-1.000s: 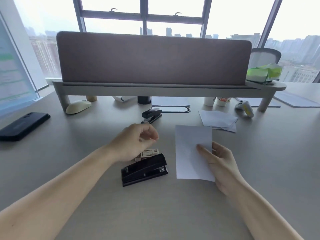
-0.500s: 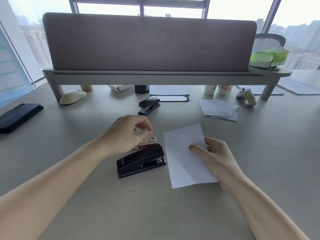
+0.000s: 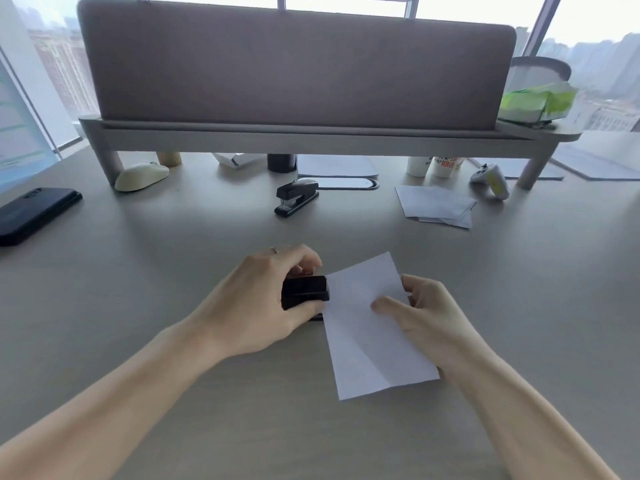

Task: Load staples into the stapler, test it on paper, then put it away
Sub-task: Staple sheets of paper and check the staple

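Observation:
A black stapler (image 3: 304,292) lies in the middle of the desk with its front end against the left edge of a white sheet of paper (image 3: 370,337). My left hand (image 3: 258,306) wraps over the stapler's rear, fingers curled across its top and thumb under its near side. The staple box behind it is hidden by this hand. My right hand (image 3: 427,318) pinches the paper's right edge, thumb on top and fingers beneath, holding the sheet at the stapler's mouth.
A second black stapler (image 3: 297,196) stands farther back near the desk shelf (image 3: 311,138). Loose white papers (image 3: 436,205) lie at the back right by a game controller (image 3: 491,178). A black phone (image 3: 34,213) and a cream mouse (image 3: 141,176) lie at the left.
My left hand came down from above the staple box and took hold of the stapler. My right hand swung the paper left, bringing its edge to the stapler's front.

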The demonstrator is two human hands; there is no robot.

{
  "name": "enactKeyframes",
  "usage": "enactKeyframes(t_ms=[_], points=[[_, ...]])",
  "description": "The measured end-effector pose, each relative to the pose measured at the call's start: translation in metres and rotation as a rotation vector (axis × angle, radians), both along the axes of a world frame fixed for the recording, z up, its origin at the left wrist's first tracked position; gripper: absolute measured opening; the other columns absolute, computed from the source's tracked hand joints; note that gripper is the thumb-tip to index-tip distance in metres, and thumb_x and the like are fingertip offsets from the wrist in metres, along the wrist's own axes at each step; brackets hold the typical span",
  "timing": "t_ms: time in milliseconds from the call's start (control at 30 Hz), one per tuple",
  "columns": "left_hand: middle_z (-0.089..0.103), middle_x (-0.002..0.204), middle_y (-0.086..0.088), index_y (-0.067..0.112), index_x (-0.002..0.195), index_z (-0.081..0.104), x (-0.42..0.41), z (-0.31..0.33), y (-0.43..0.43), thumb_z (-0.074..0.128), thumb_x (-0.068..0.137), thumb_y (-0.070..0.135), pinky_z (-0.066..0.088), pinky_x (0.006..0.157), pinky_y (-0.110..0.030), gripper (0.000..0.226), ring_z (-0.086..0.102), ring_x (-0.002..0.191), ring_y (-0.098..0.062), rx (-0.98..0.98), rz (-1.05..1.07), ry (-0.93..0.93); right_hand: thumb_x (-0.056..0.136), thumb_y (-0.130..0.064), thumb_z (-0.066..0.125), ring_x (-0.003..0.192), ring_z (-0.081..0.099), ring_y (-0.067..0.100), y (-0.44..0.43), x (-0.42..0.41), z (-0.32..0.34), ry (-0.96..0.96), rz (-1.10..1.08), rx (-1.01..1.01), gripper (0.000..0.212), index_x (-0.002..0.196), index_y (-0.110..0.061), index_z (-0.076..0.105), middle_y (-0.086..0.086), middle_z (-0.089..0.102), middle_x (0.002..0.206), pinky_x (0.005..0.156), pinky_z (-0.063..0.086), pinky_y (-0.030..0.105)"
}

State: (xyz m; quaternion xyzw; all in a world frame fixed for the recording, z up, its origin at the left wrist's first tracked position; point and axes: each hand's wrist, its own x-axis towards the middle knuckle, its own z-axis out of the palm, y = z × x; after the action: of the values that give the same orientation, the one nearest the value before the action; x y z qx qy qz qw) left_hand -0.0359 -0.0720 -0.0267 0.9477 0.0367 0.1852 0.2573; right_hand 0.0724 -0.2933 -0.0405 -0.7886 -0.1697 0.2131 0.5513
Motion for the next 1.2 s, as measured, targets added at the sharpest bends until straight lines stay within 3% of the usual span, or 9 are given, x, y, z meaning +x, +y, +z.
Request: enactKeyframes(t_ms=[133, 300, 400, 567, 733, 867, 1033, 1133, 1200], points=[[0.062, 0.077, 0.012, 0.029, 0.089, 0.058, -0.01, 0.012, -0.026, 0.078, 0.085, 0.035, 0.039, 0.062, -0.013, 0.021, 0.056, 0.07, -0.008, -0.148, 0.168, -0.28, 0.096, -0.005, 0.062, 0.066, 0.077, 0.024, -0.002, 0.002, -0.001, 0.094, -0.125, 0.221, 0.019, 0.101, -0.013, 0.08, 0.007, 0.084, 0.086, 0.058, 0.058, 0.031], [0.076, 0.075, 0.013, 0.028, 0.086, 0.069, -0.011, 0.02, -0.052, 0.073, 0.088, 0.051, 0.038, 0.048, -0.011, 0.023, 0.058, 0.047, -0.002, -0.349, 0.168, 0.017, 0.081, -0.017, 0.07, 0.081, 0.068, 0.028, 0.001, 0.006, -0.004, 0.118, -0.249, 0.445, 0.02, 0.097, -0.006, 0.078, 0.01, 0.076, 0.088, 0.077, 0.052, 0.042], [0.071, 0.061, 0.008, 0.024, 0.089, 0.072, -0.003, 0.024, -0.056, 0.071, 0.09, 0.054, 0.041, 0.043, -0.019, 0.029, 0.057, 0.039, -0.01, -0.552, 0.155, 0.163, 0.096, -0.005, 0.067, 0.088, 0.072, 0.031, 0.002, 0.001, -0.002, 0.102, -0.214, 0.52, 0.015, 0.102, -0.009, 0.08, 0.022, 0.081, 0.102, 0.086, 0.057, 0.047], [0.058, 0.047, 0.01, 0.015, 0.082, 0.079, 0.002, 0.021, -0.061, 0.071, 0.096, 0.033, 0.037, 0.043, -0.018, 0.024, 0.041, 0.036, -0.011, -0.651, 0.124, 0.211, 0.1, -0.005, 0.068, 0.076, 0.075, 0.018, 0.004, -0.004, -0.004, -0.12, -0.209, 0.424, 0.007, 0.103, -0.007, 0.074, 0.012, 0.082, 0.091, 0.069, 0.059, 0.036], [0.056, 0.044, 0.012, 0.016, 0.075, 0.074, -0.001, 0.019, -0.056, 0.068, 0.098, 0.03, 0.034, 0.042, -0.015, 0.028, 0.043, 0.036, -0.007, -0.507, 0.123, 0.183, 0.1, -0.009, 0.07, 0.071, 0.075, 0.028, 0.002, 0.0, -0.007, -0.206, -0.232, 0.302, 0.003, 0.099, -0.008, 0.073, 0.014, 0.081, 0.088, 0.066, 0.056, 0.041], [0.067, 0.058, 0.008, 0.022, 0.07, 0.068, -0.001, 0.024, -0.036, 0.064, 0.098, 0.033, 0.045, 0.052, -0.025, 0.03, 0.059, 0.052, -0.012, -0.191, 0.189, -0.109, 0.101, -0.012, 0.067, 0.087, 0.082, 0.035, -0.005, 0.0, -0.009, -0.096, -0.157, 0.13, 0.015, 0.097, -0.017, 0.081, 0.007, 0.085, 0.091, 0.083, 0.063, 0.062], [0.068, 0.072, 0.014, 0.03, 0.083, 0.066, 0.021, 0.009, -0.006, 0.062, 0.098, 0.039, 0.05, 0.064, -0.028, 0.019, 0.061, 0.065, -0.002, -0.053, 0.159, 0.012, 0.099, -0.016, 0.066, 0.082, 0.083, 0.028, -0.006, -0.006, -0.004, -0.093, -0.048, -0.056, 0.02, 0.093, -0.02, 0.085, 0.002, 0.086, 0.086, 0.083, 0.064, 0.057], [0.053, 0.055, 0.012, 0.023, 0.076, 0.067, 0.027, 0.002, -0.004, 0.056, 0.103, 0.038, 0.034, 0.051, -0.015, 0.032, 0.049, 0.049, -0.003, -0.08, 0.128, 0.072, 0.099, -0.018, 0.066, 0.08, 0.083, 0.022, -0.004, -0.008, -0.003, -0.138, -0.018, -0.123, 0.021, 0.092, -0.022, 0.085, -0.004, 0.085, 0.085, 0.081, 0.067, 0.055], [0.042, 0.051, 0.008, 0.015, 0.072, 0.063, 0.028, 0.0, -0.005, 0.054, 0.105, 0.036, 0.03, 0.048, -0.02, 0.04, 0.041, 0.046, -0.009, -0.082, 0.128, 0.076, 0.098, -0.017, 0.065, 0.076, 0.083, 0.015, -0.002, -0.01, -0.003, -0.169, -0.009, -0.155, 0.021, 0.091, -0.022, 0.085, -0.008, 0.085, 0.083, 0.078, 0.068, 0.049]])
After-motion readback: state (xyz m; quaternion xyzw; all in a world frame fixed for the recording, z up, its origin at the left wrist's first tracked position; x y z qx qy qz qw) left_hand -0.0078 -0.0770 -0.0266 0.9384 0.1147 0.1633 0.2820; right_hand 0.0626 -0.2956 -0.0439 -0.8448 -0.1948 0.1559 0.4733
